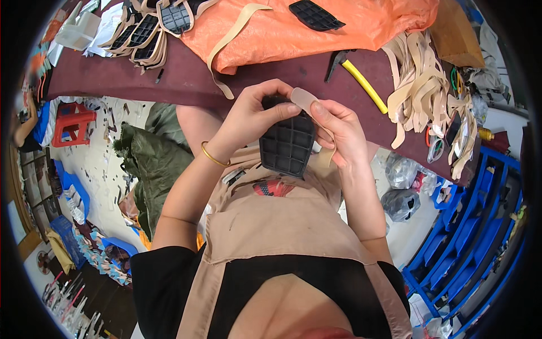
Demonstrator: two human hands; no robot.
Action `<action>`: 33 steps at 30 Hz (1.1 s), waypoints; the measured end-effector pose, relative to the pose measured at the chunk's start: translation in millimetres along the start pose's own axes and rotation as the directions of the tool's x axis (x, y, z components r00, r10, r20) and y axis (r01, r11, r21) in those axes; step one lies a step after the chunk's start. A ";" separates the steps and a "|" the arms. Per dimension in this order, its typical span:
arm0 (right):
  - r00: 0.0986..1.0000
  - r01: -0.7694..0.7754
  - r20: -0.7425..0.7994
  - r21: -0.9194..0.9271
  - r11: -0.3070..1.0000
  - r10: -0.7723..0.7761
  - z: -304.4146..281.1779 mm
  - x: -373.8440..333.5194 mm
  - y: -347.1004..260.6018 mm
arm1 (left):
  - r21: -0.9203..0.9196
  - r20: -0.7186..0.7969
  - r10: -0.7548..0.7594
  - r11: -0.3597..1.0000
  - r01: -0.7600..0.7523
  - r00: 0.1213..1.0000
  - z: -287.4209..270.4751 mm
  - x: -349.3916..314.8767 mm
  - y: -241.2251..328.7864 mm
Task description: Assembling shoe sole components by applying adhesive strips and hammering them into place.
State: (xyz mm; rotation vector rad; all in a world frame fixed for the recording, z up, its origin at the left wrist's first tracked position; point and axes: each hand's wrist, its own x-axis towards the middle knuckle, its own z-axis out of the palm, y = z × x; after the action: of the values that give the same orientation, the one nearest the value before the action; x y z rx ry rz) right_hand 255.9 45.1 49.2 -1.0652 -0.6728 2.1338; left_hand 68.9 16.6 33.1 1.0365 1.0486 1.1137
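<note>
Above my apron hangs a black pad [287, 147] with a grid of raised ribs, its narrower end downward. My left hand [248, 116] grips it near the upper edge, thumb on the front and fingers curled behind. Between the thumb and fingers of my right hand [345, 130] is a beige strip [305, 99]. One rounded end of this strip sticks up at the pad's upper right edge, close to my left thumb; its tail drops below my right fingers. Whether the strip is stuck to the pad I cannot tell.
An orange sheet [259, 42] on the maroon table [124, 73] bears another black pad [316, 15] and a loose beige strip [234, 34]. Beige-edged pads [149, 37] lie far left. A yellow-handled hammer [364, 86] and many strips [420, 93] lie right. A blue rack [463, 243] stands lower right.
</note>
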 end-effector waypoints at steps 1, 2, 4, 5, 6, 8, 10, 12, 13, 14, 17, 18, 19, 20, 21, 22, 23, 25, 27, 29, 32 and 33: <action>1.000 -0.005 0.011 -0.007 1.000 0.005 -1.0 1.1 1.1 | 0.028 -0.005 0.030 0.999 -0.030 1.000 -0.5 0.0 -1.1; 1.000 -0.009 0.022 -0.014 1.000 0.010 -1.8 2.0 2.0 | 0.029 -0.001 0.025 0.999 -0.025 1.000 -1.1 -0.1 -1.2; 0.999 -0.020 0.025 -0.012 1.000 0.020 -1.2 3.2 1.2 | 0.068 0.014 0.033 0.997 -0.034 0.999 -2.3 0.6 -0.5; 0.999 -0.030 0.032 -0.014 0.999 0.030 -0.5 3.4 0.6 | 0.068 0.017 0.029 0.997 -0.030 0.999 -2.7 0.6 -0.8; 0.999 -0.030 0.029 -0.011 0.999 0.031 0.3 3.8 0.6 | 0.075 0.023 0.031 0.997 -0.033 0.999 -3.1 0.3 -1.4; 0.999 -0.045 -0.003 -0.032 0.998 0.045 2.3 4.2 0.8 | 0.082 0.031 0.030 0.996 -0.033 0.999 -3.3 0.3 -3.8; 0.999 -0.053 -0.016 -0.046 0.998 0.052 3.7 3.6 -0.2 | 0.091 0.030 0.061 0.994 -0.064 0.998 -3.1 0.1 -7.3; 0.998 -0.061 -0.028 -0.062 0.996 0.059 3.5 3.5 0.4 | 0.102 0.045 0.078 0.991 -0.083 0.996 -4.2 -1.0 -7.7; 1.000 0.015 -0.007 -0.094 0.995 -0.016 2.9 3.3 1.2 | 0.113 0.060 0.098 0.988 -0.104 0.993 -4.4 -1.6 -7.7; 0.996 0.091 0.017 -0.125 0.988 -0.090 2.6 3.2 1.9 | 0.113 0.061 0.096 0.988 -0.103 0.994 -3.2 -2.5 -6.6; 0.946 0.318 0.071 -0.386 0.866 -0.316 10.6 2.4 5.2 | -0.029 0.006 0.105 0.994 -0.105 0.994 -0.8 -3.1 -2.6; 0.946 0.317 0.069 -0.385 0.867 -0.315 10.1 2.6 3.1 | -0.028 0.033 0.108 0.994 -0.107 0.994 -2.3 -2.9 -2.3; 0.934 0.351 0.112 -0.461 0.815 -0.338 8.5 3.1 -0.6 | -0.027 0.059 0.111 0.994 -0.110 0.992 -3.7 -2.8 -1.8; 0.921 0.383 0.157 -0.531 0.756 -0.356 8.0 2.9 -3.6 | -0.027 0.061 0.109 0.994 -0.108 0.992 -4.9 -2.7 -0.2; 0.921 0.383 0.157 -0.530 0.757 -0.356 9.2 2.2 -6.2 | -0.024 0.093 0.113 0.993 -0.112 0.989 -5.9 -2.2 2.1; 0.912 0.402 0.201 -0.609 0.683 -0.358 10.7 1.4 -8.9 | -0.020 0.125 0.117 0.993 -0.115 0.985 -6.7 -2.0 3.3; 0.903 0.420 0.244 -0.680 0.602 -0.355 12.3 0.6 -11.0 | -0.019 0.126 0.116 0.993 -0.114 0.985 -7.4 -2.5 3.3; 0.906 0.409 0.239 -0.712 0.571 -0.350 16.8 -2.3 -13.3 | -0.098 0.195 0.056 0.994 -0.038 0.979 -8.0 -3.2 1.8; 0.909 0.396 0.232 -0.742 0.541 -0.347 17.6 -2.6 -12.9 | -0.004 0.188 0.133 0.991 -0.134 0.973 -8.8 -1.2 -3.3; 0.930 0.345 0.189 -0.745 0.571 -0.315 15.5 0.3 -10.3 | 0.129 0.150 0.213 0.964 -0.233 0.965 -6.9 -0.8 -4.4; 0.916 0.385 0.202 -0.680 0.624 -0.345 11.9 7.0 -2.4 | 0.117 -0.011 0.184 0.976 -0.182 0.983 1.0 0.8 -12.6; 0.916 0.385 0.201 -0.679 0.625 -0.346 10.6 9.0 -2.6 | 0.082 -0.077 0.178 0.982 -0.171 0.981 3.2 -0.2 -11.7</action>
State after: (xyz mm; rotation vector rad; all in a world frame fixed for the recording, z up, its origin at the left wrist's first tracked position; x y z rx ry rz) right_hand 243.8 51.8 52.3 -1.1113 -1.6851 1.5407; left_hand 74.0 14.5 22.4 1.1673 1.0887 1.2773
